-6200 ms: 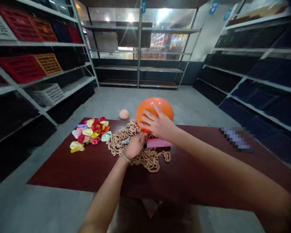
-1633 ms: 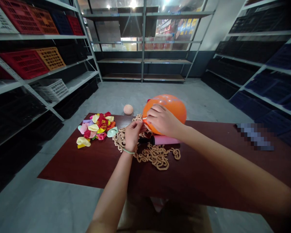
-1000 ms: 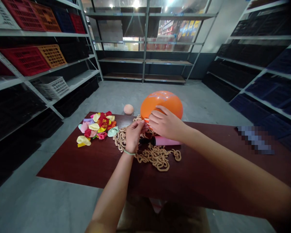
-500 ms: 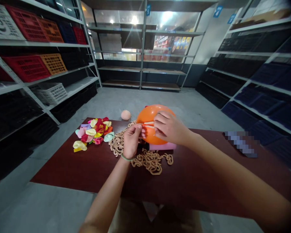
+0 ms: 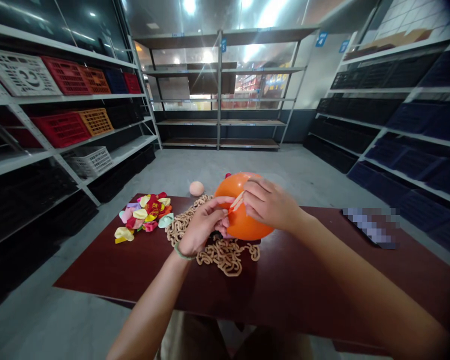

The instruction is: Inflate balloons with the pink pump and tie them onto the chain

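An inflated orange balloon (image 5: 247, 227) is held over the brown chain heap. My left hand (image 5: 204, 222), with a green band at its wrist, pinches the balloon's stretched neck between thumb and fingers. On the balloon's near side my right hand (image 5: 268, 202) is closed, its fingers curled at the neck. Pale narrow strips show between the two hands; whether they are fingertips or part of something else I cannot tell. The brown plastic-looking chain (image 5: 225, 257) lies on the table under my hands. Part of a pink thing behind the balloon is mostly hidden.
Deflated balloons (image 5: 146, 215) in many colours lie piled at the table's left. A small round peach-coloured balloon (image 5: 197, 188) sits beyond the far edge. A blurred-out dark flat object (image 5: 369, 227) lies on the dark red table (image 5: 303, 280) at right. Shelves with crates (image 5: 65, 127) stand around.
The view has tilted up slightly. My left hand has turned and moved closer to my right, and the balloon's neck now slants upward between them. The pale strips have tilted too.
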Demonstrator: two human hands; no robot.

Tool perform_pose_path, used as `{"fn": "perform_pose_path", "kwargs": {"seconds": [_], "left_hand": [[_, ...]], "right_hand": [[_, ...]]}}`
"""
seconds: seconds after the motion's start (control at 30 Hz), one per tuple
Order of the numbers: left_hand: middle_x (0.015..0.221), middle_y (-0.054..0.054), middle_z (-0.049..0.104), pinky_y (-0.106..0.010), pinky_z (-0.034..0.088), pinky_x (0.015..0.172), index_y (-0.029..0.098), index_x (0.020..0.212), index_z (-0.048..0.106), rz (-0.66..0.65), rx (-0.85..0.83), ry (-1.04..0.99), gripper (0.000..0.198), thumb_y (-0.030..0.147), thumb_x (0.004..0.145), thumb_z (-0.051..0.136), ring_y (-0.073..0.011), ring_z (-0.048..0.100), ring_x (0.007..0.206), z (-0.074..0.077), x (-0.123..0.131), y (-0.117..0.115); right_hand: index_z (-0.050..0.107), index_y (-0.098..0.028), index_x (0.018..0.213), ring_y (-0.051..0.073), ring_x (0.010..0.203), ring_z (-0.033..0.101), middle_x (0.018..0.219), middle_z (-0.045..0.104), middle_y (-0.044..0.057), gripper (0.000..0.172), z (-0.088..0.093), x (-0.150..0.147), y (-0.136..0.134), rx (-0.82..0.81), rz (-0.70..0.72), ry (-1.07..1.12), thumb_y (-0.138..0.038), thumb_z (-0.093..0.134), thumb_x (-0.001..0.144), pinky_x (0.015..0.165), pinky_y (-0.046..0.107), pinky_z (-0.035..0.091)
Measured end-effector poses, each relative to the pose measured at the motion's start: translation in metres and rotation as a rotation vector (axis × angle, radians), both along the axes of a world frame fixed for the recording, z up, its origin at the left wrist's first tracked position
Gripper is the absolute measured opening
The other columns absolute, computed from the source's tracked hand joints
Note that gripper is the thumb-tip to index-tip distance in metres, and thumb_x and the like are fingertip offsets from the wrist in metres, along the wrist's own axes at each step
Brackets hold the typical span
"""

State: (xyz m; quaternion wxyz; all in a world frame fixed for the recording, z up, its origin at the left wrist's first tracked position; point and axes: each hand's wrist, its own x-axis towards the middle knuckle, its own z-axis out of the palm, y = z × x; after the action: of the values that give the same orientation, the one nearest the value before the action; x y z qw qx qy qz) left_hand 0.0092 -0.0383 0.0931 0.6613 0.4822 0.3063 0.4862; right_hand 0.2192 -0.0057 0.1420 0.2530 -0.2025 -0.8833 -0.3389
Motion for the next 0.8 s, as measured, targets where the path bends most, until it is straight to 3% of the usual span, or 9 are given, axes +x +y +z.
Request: {"fn": "perform_pose_path", "kwargs": {"seconds": [0.13,0.3,0.47,0.8], "left_hand": [[0.057,0.004,0.057,-0.019,0.048,0.044,0.017,0.111,0.07,-0.084,-0.081,0.061,0.034,0.023,0.078,0.069,-0.0071,0.054,0.043,0.004,-0.001,-0.002],[0.056,0.004,0.052,-0.019,0.05,0.046,0.017,0.092,0.071,-0.122,-0.102,0.08,0.017,0.025,0.077,0.073,-0.0057,0.049,0.042,0.014,0.002,-0.01],[0.066,-0.001,0.06,-0.018,0.053,0.054,0.017,0.086,0.07,-0.203,-0.053,0.162,0.012,0.027,0.08,0.072,-0.0074,0.058,0.052,0.014,-0.001,-0.014],[0.067,0.001,0.057,-0.021,0.055,0.059,0.015,0.095,0.071,-0.074,-0.071,0.053,0.02,0.031,0.083,0.071,-0.0077,0.058,0.054,0.006,-0.003,-0.017]], "right_hand": [[0.066,-0.017,0.085,0.023,0.101,0.056,0.097,0.064,0.009,0.023,-0.005,0.006,-0.002,-0.054,0.052,0.008,-0.014,0.044,0.092,0.087,0.041,0.05],[0.065,-0.018,0.086,0.022,0.099,0.056,0.102,0.064,0.009,0.026,-0.006,0.011,-0.007,-0.109,0.05,0.029,-0.016,0.041,0.094,0.091,0.041,0.05],[0.064,-0.017,0.085,0.022,0.097,0.055,0.098,0.063,0.01,0.03,-0.005,0.012,-0.013,-0.191,-0.004,0.036,-0.023,0.038,0.098,0.095,0.042,0.047],[0.069,-0.019,0.095,0.021,0.095,0.053,0.094,0.065,0.007,0.027,-0.005,0.007,-0.024,-0.232,0.029,0.139,-0.019,0.043,0.097,0.092,0.038,0.044]]}}
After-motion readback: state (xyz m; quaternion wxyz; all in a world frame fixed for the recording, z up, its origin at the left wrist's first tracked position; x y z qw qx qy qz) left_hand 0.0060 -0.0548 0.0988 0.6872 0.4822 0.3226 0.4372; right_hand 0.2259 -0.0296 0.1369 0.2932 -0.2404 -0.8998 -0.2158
